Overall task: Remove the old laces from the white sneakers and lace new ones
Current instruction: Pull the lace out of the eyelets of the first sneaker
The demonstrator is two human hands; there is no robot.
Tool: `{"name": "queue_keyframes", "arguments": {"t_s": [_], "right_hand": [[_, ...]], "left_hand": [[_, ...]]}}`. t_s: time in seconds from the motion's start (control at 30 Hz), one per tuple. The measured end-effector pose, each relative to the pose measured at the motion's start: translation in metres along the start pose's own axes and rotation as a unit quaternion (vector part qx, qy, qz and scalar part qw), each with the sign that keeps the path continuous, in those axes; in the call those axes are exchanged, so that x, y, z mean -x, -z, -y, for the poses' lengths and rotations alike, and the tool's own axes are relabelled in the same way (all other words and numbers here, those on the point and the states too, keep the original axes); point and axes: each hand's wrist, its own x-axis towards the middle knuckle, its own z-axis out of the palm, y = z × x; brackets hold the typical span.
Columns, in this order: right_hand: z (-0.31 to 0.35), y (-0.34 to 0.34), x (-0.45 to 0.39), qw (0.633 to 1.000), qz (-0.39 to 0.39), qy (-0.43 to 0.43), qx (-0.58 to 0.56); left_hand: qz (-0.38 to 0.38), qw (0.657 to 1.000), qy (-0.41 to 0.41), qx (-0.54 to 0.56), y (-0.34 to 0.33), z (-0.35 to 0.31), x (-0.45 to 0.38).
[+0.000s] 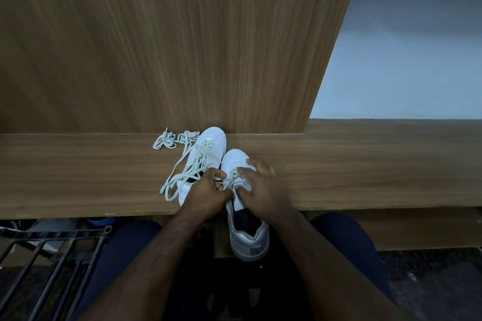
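Two white sneakers stand side by side on a wooden ledge, toes pointing away from me. The left sneaker has loose pale laces spilling to its left. The right sneaker hangs its heel over the ledge's front edge. My left hand pinches a lace at the right sneaker's eyelets. My right hand lies over that sneaker's lacing; it is blurred, its fingers spread and partly curled over the upper. A separate bundle of laces lies behind the left sneaker, against the panel.
A tall wooden panel rises right behind the ledge. To the right lies a pale floor. A black metal rack stands at the lower left beside my knee. My legs in dark trousers are below.
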Motion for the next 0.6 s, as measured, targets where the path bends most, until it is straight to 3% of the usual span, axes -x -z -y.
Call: {"name": "queue_keyframes", "arguments": {"t_s": [0.1,0.23,0.3,0.43,0.53,0.6], "right_hand": [[0.003,-0.006,-0.001,0.998,-0.041,0.025,0.030],[-0.011,0.015,-0.009,0.980,-0.145,-0.122,-0.067],[-0.018,0.019,-0.008,0.982,-0.129,-0.131,-0.036],[-0.002,0.002,0.000,0.999,-0.010,-0.043,0.017],[0.003,-0.008,-0.001,0.996,-0.053,-0.002,0.074],[-0.005,-0.003,-0.005,0.994,-0.093,-0.043,0.034]], "left_hand": [[0.000,1.000,0.004,0.000,0.000,-0.001,0.000],[-0.002,1.000,0.005,-0.008,0.001,-0.002,0.001],[0.000,1.000,0.003,-0.008,0.001,-0.002,0.001],[-0.001,1.000,0.001,-0.006,0.000,-0.003,0.002],[0.001,1.000,0.003,-0.003,0.001,-0.003,0.002],[0.002,1.000,0.004,-0.002,0.001,-0.002,0.002]]}}
